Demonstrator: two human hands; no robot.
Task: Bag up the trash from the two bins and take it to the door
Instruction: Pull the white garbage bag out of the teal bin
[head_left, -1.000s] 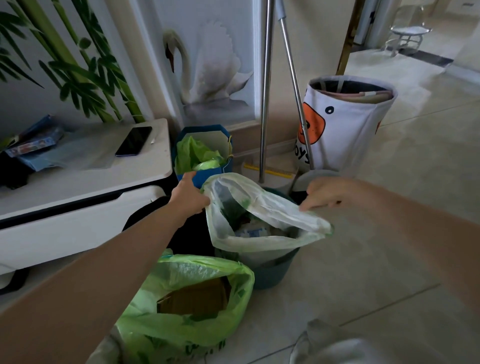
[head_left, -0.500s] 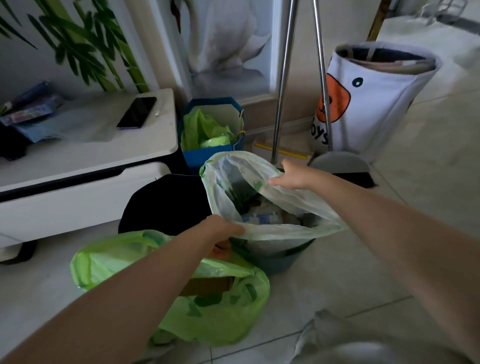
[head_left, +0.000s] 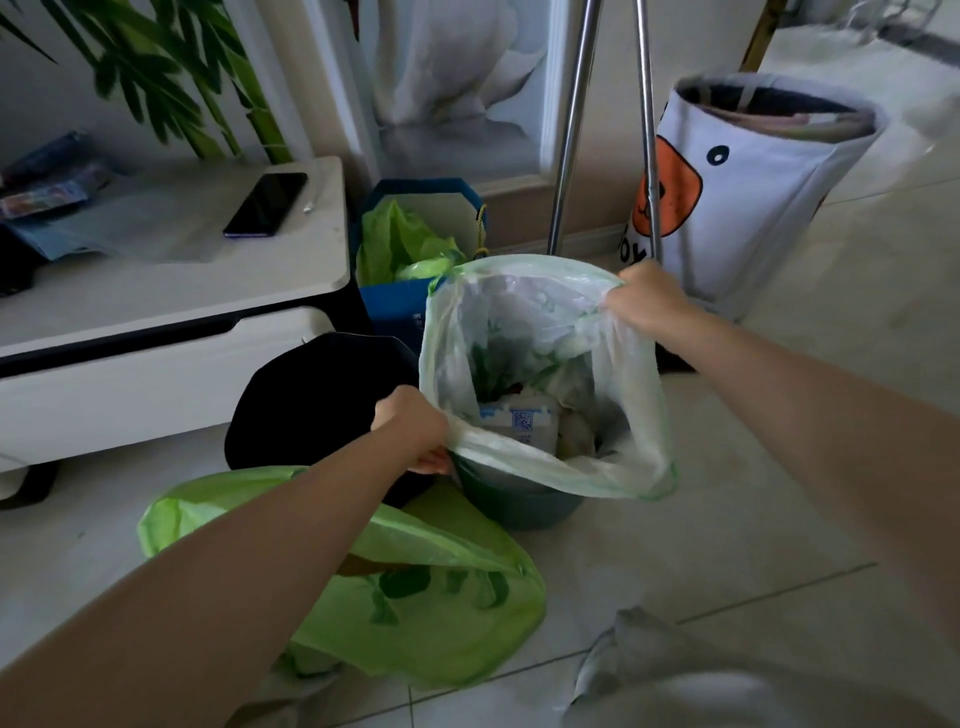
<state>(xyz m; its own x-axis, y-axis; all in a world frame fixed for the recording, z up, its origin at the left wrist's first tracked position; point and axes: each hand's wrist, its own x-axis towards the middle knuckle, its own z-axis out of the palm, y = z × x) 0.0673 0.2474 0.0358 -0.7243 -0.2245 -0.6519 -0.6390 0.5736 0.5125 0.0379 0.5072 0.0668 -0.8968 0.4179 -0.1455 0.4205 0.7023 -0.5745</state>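
Nearest us, a green trash bag (head_left: 415, 613) lies slumped on the floor (head_left: 727, 561), mouth loose, untied, something brown inside; we judge it the load from the black bin (head_left: 311, 400) just behind it, which looks dark and unlined. Our left hand (head_left: 410, 431) grips the near rim of the pale liner bag (head_left: 545, 374), fingers curled round the plastic; our right hand (head_left: 649, 301) pinches the far rim, fingers closed on it. The liner is pulled up and stretched open but sits in the grey-green bin (head_left: 519, 499), with a white carton (head_left: 519, 421) and crumpled waste at the bottom. Beyond, a blue paper bag (head_left: 415, 306) holds more green plastic, two metal poles (head_left: 571, 130) lean at the wall, and a white duck-print hamper (head_left: 753, 192) stands right. A phone (head_left: 266, 204) lies on the white worktop (head_left: 182, 280), left. Progress, we judge: roughly halfway. Left: lift this liner out, tie both bags, carry them to the door, not in view.
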